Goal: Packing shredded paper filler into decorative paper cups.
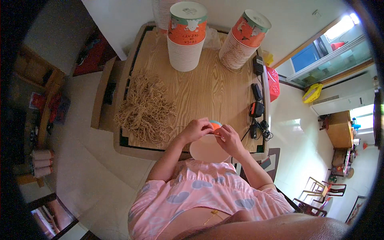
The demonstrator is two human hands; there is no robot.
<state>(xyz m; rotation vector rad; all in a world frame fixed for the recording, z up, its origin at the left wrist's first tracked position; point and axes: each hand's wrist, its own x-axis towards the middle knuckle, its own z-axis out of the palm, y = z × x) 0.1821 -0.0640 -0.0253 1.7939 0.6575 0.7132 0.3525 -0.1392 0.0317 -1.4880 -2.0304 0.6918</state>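
Observation:
Close to my body at the table's near edge is a paper bucket (209,151), its pale open mouth facing me and a bit of its orange and teal outside showing behind. My left hand (199,130) is closed at the far part of the rim, with fingertips pinched together. Right beside it my right hand (230,141) is also closed on the rim, thumb and fingers pressed together. Whether a cord end is between the fingertips is too small to tell. To the left of my hands lies a loose heap of tan twine cords (146,108).
On the wood-grain table (208,92) stand upside-down bucket stacks: one at the far middle (186,44), a tilted one at far right (243,40), and a partly hidden one (162,14) behind. Black power adapters (257,109) and cables line the right edge. A red container (273,83) stands beyond it.

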